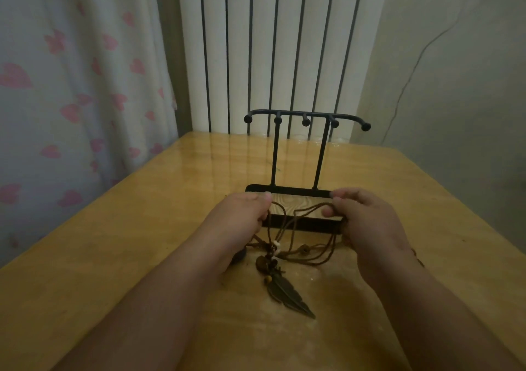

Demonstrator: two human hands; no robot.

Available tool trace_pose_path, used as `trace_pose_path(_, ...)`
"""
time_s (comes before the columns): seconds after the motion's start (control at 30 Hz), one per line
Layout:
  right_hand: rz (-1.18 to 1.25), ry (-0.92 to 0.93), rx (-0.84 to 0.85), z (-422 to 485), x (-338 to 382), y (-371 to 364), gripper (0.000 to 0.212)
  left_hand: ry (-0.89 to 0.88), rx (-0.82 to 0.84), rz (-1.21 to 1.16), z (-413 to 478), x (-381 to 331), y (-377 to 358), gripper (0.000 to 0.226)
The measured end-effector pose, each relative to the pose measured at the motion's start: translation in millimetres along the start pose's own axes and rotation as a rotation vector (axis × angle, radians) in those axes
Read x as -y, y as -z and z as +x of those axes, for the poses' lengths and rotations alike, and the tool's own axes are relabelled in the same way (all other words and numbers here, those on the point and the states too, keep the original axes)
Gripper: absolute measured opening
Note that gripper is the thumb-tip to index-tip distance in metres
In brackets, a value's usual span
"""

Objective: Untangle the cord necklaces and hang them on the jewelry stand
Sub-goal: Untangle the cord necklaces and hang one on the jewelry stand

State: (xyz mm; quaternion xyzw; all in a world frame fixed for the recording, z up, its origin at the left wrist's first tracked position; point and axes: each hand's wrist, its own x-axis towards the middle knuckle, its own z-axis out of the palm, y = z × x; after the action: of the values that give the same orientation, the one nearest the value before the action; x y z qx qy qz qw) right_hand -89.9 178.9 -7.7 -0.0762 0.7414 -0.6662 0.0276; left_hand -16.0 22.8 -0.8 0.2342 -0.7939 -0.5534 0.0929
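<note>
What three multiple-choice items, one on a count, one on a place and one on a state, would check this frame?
1. How many knobbed pegs does the jewelry stand carry on its top bar?
A. Three. B. Five. C. Seven.

2. Where is the feather pendant?
A. On the table, between the forearms. B. On the floor. C. On the radiator.

3. What state are the cord necklaces in?
A. Hung on the stand. B. Held in both hands, none hung. C. Lying untouched.

Answers:
1 B: five knobs show along the bar.
2 A: it lies on the wood, nearer the person than the stand.
3 B: the left hand and the right hand each grip cords, and every peg is bare.
</note>
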Motion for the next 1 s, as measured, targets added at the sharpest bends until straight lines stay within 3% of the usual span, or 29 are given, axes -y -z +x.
trace_pose_path(0.07, 0.048, 0.094, -0.131, -1, 0, -2, 0.019, 0.026, -0.045, -0.027, 3, -1, 2, 0.037)
trace_pose_path(0.17, 0.109, 0.275, -0.461, 1, 1, 2, 0.02, 0.048, -0.088, 0.004, 3, -1, 2, 0.033)
trace_pose_path(0.27, 0.154, 0.291, -0.572, 5, -2, 4, 0.019, 0.077, -0.085, 0.064, 5, -1, 0, 0.043)
trace_pose_path(0.4, 0.148, 0.28, -0.531, 7, -2, 4, 0.019, 0.096, -0.024, 0.062, 5, -6, 0, 0.038)
trace_pose_path(0.63, 0.02, 0.315, -0.259, 8, -5, 2, 0.025, -0.104, 0.167, -0.243, 3, 6, 9, 0.037)
trace_pose_path(0.8, -0.504, 0.278, -0.043, 16, -13, 4, 0.024, -0.212, 0.296, -0.19, 1, 8, 12, 0.033)
trace_pose_path(1.0, -0.807, 0.252, -0.04, 10, -6, 5, 0.036, -0.271, 0.277, -0.153, 0, 7, 12, 0.038)
